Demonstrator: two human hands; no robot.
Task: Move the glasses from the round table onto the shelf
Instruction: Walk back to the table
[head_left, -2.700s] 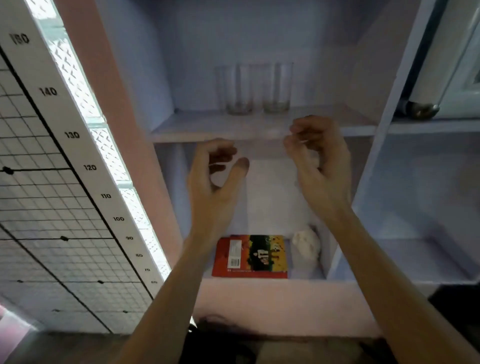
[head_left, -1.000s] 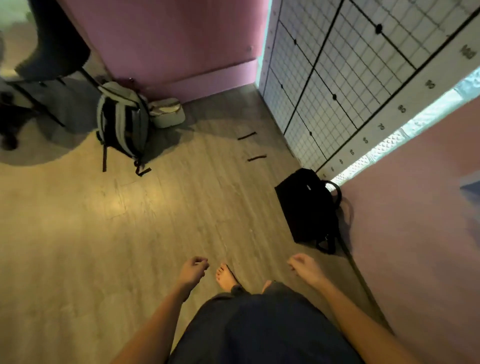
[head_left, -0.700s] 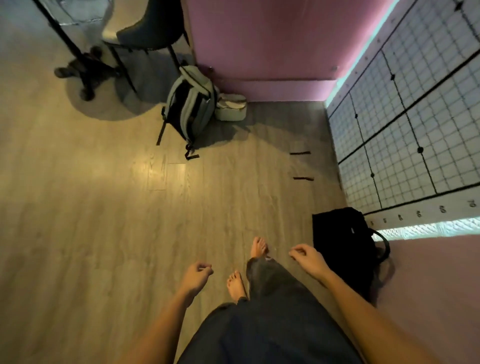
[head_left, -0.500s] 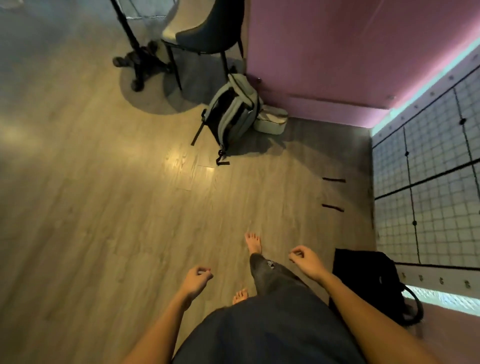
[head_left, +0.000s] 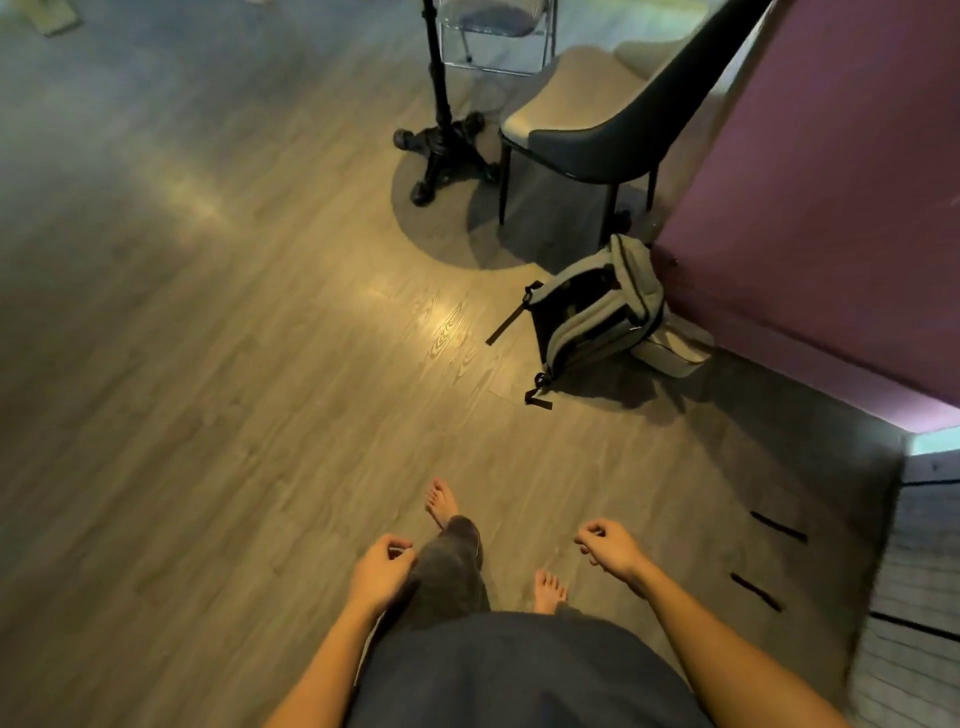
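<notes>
I see left hand (head_left: 382, 571) fingers loosely curled, empty, right hand (head_left: 610, 548) likewise, backpack (head_left: 597, 317) on floor (head_left: 234, 364) well beyond the fingers, chair (head_left: 587, 130) farther.

Floor (head_left: 234, 364): wood-grain planks, smooth, with a low sheen; a bright glare patch shows the grain clearly.

Table pedestal (head_left: 441, 104): black, metal by its look, with a dull gloss on the post and the spread feet.

Chair (head_left: 597, 119): dark, smooth, matt shell back; pale seat pad with a soft, matt surface; thin black legs.

Folding chair (head_left: 493, 36): shiny metal tube frame, with a see-through seat.

Backpack (head_left: 597, 317): grey woven cloth, matt, with black webbing straps.

Wall (head_left: 831, 208): flat, matt, purple-pink painted finish.

Trousers (head_left: 452, 571): dark cloth, matt, soft folds.

Floor strips (head_left: 778, 526): flat, black, matt.
</notes>
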